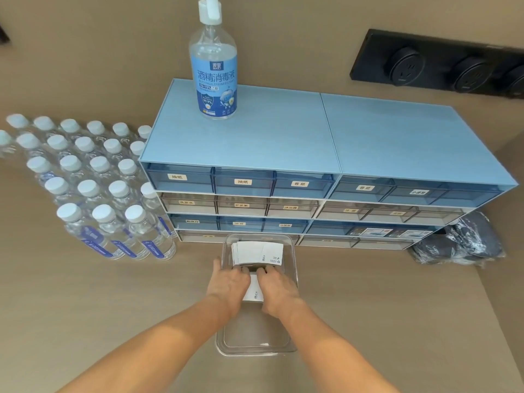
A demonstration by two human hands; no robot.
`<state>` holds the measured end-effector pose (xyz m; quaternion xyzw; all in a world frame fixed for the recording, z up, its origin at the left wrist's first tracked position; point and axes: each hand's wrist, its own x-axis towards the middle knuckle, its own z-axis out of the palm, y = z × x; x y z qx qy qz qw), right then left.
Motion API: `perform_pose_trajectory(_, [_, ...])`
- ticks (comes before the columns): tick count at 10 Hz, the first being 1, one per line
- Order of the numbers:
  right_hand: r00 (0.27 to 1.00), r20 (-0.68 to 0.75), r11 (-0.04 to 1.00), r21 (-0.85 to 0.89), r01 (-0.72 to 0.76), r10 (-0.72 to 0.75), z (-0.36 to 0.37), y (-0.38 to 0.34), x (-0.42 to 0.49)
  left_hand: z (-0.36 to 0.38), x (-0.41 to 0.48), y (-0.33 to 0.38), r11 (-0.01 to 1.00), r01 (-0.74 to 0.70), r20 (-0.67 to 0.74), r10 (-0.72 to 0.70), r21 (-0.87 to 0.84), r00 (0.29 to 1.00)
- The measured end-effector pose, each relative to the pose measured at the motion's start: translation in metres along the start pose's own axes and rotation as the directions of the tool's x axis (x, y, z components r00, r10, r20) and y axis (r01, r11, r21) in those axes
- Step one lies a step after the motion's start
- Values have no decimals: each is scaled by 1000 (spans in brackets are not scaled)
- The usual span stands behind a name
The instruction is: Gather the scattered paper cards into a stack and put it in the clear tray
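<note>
A clear tray (226, 346) lies on the brown counter in front of the drawer unit. A fanned stack of white paper cards (256, 252) rests in its far end. More white cards (253, 290) show between my two hands in the tray's middle. My left hand (228, 285) presses down on their left side, fingers curled, and my right hand (279, 287) holds their right side. Most of these nearer cards are hidden under my hands.
A blue drawer unit (283, 137) with labelled drawers stands right behind the tray, a disinfectant bottle (214, 69) on top. Several water bottles (93, 188) crowd the left. Dark bagged items (459, 242) lie at the right. A black socket strip (439, 65) is on the wall.
</note>
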<state>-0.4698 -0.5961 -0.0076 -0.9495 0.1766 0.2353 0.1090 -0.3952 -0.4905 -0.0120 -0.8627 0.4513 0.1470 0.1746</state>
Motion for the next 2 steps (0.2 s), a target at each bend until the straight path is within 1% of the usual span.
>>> perform_pose_trajectory(1, [1000,-26,1000,-13,17,-17,-6,2,-6,-10,-7,1,1000,-16,22,16,0,1000])
perform_pose_trajectory(2, [997,-57,998,-39,47,-49,-22,4,-13,-25,-15,-2,998,-42,17,41,41,999])
